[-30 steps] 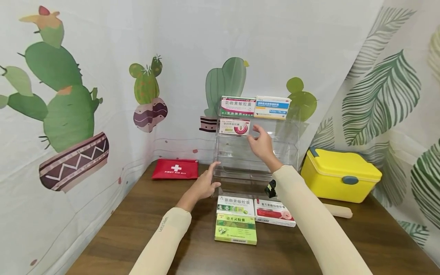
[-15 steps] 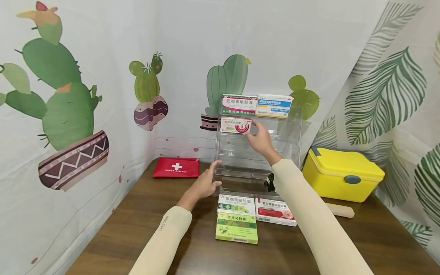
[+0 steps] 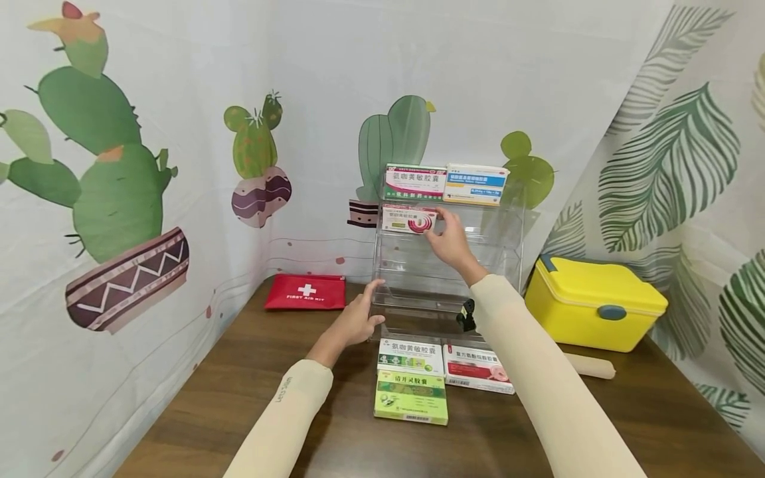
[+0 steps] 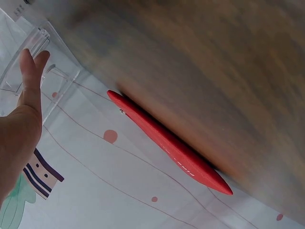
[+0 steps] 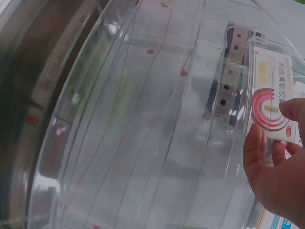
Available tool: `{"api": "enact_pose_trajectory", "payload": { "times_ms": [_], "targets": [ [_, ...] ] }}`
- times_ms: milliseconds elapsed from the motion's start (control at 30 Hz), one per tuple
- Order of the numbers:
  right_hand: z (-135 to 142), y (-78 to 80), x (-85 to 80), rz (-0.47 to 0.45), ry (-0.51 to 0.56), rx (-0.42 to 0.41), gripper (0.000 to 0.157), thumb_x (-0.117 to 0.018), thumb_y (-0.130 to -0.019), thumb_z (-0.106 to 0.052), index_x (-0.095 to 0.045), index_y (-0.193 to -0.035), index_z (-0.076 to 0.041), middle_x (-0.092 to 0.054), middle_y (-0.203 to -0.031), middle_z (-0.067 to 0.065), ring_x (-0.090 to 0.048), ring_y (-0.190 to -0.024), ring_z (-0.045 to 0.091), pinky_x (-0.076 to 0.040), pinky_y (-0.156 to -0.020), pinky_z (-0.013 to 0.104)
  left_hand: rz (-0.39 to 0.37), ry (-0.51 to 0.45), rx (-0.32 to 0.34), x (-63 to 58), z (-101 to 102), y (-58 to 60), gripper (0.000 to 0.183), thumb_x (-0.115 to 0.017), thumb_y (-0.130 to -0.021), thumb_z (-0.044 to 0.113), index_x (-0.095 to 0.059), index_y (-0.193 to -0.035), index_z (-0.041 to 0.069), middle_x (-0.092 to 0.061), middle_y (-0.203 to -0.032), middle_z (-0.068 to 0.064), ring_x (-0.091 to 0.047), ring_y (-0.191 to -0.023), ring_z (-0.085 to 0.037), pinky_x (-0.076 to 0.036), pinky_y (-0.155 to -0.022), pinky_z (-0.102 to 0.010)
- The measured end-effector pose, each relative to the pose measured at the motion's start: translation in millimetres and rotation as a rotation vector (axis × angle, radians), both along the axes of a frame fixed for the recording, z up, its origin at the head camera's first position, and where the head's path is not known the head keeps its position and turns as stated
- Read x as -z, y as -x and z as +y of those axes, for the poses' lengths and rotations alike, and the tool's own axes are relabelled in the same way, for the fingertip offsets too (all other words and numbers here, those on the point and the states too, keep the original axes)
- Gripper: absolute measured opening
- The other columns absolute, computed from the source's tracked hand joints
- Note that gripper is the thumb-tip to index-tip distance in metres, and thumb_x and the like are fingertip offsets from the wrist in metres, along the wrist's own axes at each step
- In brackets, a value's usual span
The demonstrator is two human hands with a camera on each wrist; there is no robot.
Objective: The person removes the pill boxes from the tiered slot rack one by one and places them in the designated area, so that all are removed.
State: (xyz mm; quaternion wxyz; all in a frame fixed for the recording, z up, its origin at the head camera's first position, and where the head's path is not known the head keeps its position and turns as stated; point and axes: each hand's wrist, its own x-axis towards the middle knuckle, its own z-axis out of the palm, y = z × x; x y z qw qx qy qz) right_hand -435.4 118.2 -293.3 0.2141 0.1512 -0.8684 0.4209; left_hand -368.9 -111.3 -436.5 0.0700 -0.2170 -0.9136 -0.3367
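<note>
In the head view, my right hand [image 3: 452, 243] pinches the right end of a small white medicine box [image 3: 408, 219] with a red ring print. That box sits at the left of the second tier of a clear acrylic display rack [image 3: 418, 265]. The right wrist view shows fingertips [image 5: 291, 109] on the box's printed face, others partly hidden behind its end. My left hand [image 3: 355, 320] rests with extended fingers at the rack's lower left side, also seen in the left wrist view. Above, the top tier bears a pink-and-green medicine box [image 3: 415, 183] and a blue-and-white medicine box [image 3: 475, 184].
On the wooden table before the rack lie a white-and-green box [image 3: 410, 356], a lime-green box [image 3: 411, 397] and a red-and-white box [image 3: 478, 368]. A red first aid pouch [image 3: 305, 292] is at the left, a yellow case [image 3: 594, 302] and a beige roll [image 3: 592, 366] at the right.
My right hand has moved left from beside the ring-print box and taken hold of its right end. The box has shifted slightly. My left hand has stayed at the rack's side.
</note>
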Motion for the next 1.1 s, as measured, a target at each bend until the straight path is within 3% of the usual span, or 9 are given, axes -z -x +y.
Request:
{"api": "enact_pose_trajectory", "payload": {
  "times_ms": [400,733,900,1100],
  "targets": [
    [-3,2.4,-8.2,0.008,-0.01,0.061,0.043,-0.063,-0.096,-0.016,-0.049,-0.135,-0.003,-0.057,-0.132,0.02,-0.049,-0.128,0.037,-0.041,-0.101,0.051,0.01,0.012,-0.014,-4.2,-2,-0.4,0.079,-0.066,-0.096,0.018,-0.012,-0.153,0.032,-0.048,-0.138,-0.024,-0.058,-0.112,-0.036,-0.045,-0.098,-0.053],
    [0,-5.9,-11.6,-0.017,-0.076,0.161,0.031,-0.066,-0.095,-0.016,-0.06,-0.125,-0.007,-0.066,-0.122,0.014,-0.058,-0.112,0.032,-0.047,-0.084,0.045,0.001,0.01,-0.005,5.1,0,0.0,0.081,-0.067,-0.095,0.018,-0.012,-0.154,0.03,-0.048,-0.137,-0.024,-0.058,-0.113,-0.036,-0.045,-0.099,-0.054],
    [1,-3.0,-15.9,0.01,-0.088,0.179,0.024,-0.064,-0.097,-0.018,-0.062,-0.12,-0.01,-0.067,-0.117,0.011,-0.059,-0.1,0.028,-0.045,-0.072,0.04,0.007,0.004,-0.01,2.4,1,0.2,0.081,-0.068,-0.095,0.017,-0.013,-0.154,0.03,-0.049,-0.137,-0.025,-0.059,-0.11,-0.035,-0.045,-0.098,-0.053],
    [3,-0.1,-17.8,0.062,-0.07,0.168,0.024,-0.062,-0.098,-0.019,-0.062,-0.12,-0.01,-0.067,-0.117,0.009,-0.063,-0.092,0.027,-0.047,-0.069,0.04,0.003,0.0,-0.004,0.1,0,1.2,0.081,-0.067,-0.095,0.017,-0.013,-0.154,0.029,-0.048,-0.137,-0.027,-0.058,-0.109,-0.035,-0.045,-0.098,-0.053]
  ]
}}
